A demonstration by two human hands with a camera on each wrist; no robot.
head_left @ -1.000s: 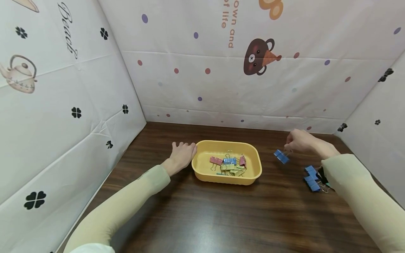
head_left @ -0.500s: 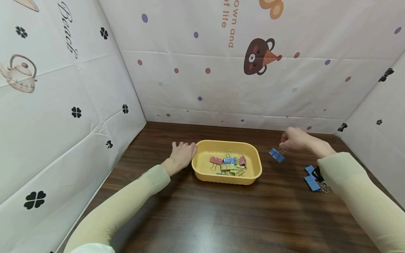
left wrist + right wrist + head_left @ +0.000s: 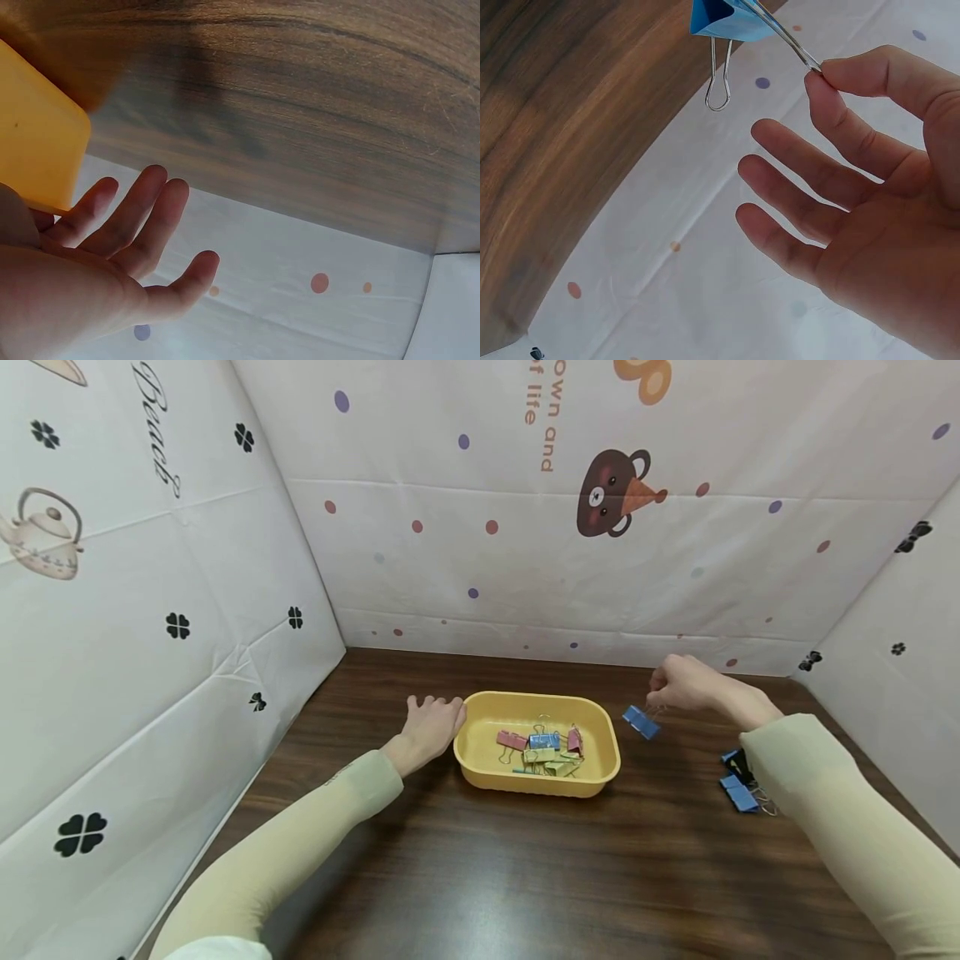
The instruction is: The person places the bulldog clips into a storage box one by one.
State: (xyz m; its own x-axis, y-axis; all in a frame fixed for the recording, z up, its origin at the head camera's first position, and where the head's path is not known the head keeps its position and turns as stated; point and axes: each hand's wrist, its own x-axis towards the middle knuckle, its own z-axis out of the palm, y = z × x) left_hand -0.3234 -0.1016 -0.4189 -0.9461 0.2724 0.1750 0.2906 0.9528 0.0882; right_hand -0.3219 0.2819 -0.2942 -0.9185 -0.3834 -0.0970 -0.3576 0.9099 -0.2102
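Note:
In the head view my right hand point(image 3: 686, 682) holds a blue binder clip point(image 3: 641, 722) above the table, right of the yellow tray point(image 3: 480, 781). Thumb and index finger pinch one wire handle of the clip point(image 3: 735, 22) in the right wrist view, the other fingers spread loosely. At the tray's left end rests my left hand point(image 3: 427, 733), touching its rim. The left wrist view has this hand's fingers point(image 3: 154, 217) relaxed beside the tray's wall point(image 3: 37, 135). Inside the tray lie pink clips point(image 3: 512, 741), a blue clip point(image 3: 544, 742) and yellow-green clips point(image 3: 540, 756).
A small pile of blue binder clips point(image 3: 738, 795) and a black clip point(image 3: 738, 766) lies on the dark wooden table point(image 3: 480, 868), partly hidden by my right sleeve point(image 3: 810, 777). White printed sheets point(image 3: 450, 568) stand behind and at both sides.
My right hand has moved left toward the tray, carrying the blue binder clip with it. The left hand and the tray have stayed in place.

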